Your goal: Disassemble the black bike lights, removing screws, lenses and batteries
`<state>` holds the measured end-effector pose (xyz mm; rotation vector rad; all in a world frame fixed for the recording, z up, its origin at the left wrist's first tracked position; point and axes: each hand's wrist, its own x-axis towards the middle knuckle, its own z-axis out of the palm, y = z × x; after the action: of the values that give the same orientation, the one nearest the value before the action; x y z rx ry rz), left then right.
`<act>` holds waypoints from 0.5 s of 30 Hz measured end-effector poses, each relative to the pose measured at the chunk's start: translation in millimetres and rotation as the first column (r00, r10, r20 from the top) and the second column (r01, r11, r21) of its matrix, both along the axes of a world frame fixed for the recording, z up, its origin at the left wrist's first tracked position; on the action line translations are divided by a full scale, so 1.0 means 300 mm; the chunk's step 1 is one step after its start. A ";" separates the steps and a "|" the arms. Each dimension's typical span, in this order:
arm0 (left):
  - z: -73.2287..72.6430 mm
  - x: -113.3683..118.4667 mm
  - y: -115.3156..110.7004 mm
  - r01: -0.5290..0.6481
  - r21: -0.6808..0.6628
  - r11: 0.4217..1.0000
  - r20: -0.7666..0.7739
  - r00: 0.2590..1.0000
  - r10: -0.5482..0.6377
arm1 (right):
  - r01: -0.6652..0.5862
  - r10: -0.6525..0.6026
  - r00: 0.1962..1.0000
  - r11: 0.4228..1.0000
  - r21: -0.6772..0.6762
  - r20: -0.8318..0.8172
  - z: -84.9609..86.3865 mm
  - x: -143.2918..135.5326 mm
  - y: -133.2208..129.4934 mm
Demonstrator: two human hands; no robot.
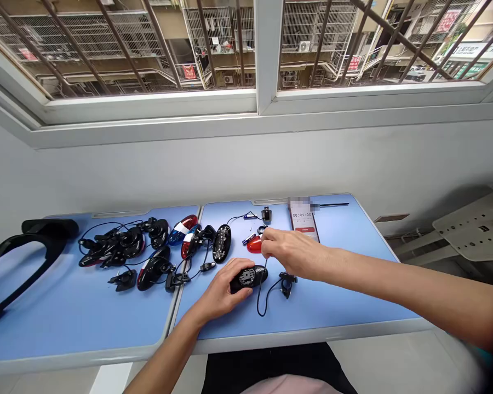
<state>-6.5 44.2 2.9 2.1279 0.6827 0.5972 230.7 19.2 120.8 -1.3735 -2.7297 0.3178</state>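
My left hand [225, 287] grips a black oval plastic housing [248, 277] from its left end, fingers above and thumb below. A round ribbed patch shows on its upper face. Over its right end, my right hand [283, 249] is closed in a pinch. A thin dark line runs from those fingertips down to the housing; I cannot tell whether it is a tool shaft or a cable. A black cable [261, 314] loops from the housing to a small black clamp piece [286, 284]. Just beyond my right fingers lies a red cover [254, 244], partly hidden.
A phone [304, 219] showing a timer lies behind my right hand, beside a thin black rod [332, 204]. Left of my hands are an open black shell [222, 243], red-and-blue units [183, 230] and several cabled black units [119, 246]. A black curved frame [45, 241] sits far left.
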 end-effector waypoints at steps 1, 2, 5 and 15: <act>-0.001 0.000 0.000 0.005 -0.004 1.000 0.001 1.000 -0.005 | 0.026 -0.024 0.994 1.000 0.015 -0.104 -0.022 0.002 -0.007; -0.001 0.001 0.000 0.010 -0.008 1.000 0.001 1.000 -0.010 | 0.062 -0.052 0.975 0.997 0.037 -0.217 -0.049 0.000 -0.016; 0.000 0.002 -0.001 0.014 -0.028 1.000 -0.007 1.000 -0.014 | 0.204 -0.114 0.835 0.973 0.111 -0.538 -0.147 -0.025 -0.054; 0.012 0.011 -0.005 -0.055 -0.059 0.997 0.013 0.998 0.056 | 0.267 -0.055 0.435 0.961 0.070 -0.899 -0.239 -0.011 -0.049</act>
<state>-3.1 42.7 6.4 2.0542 0.7445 0.6157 227.4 4.5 49.2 -0.9545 -1.6490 0.5389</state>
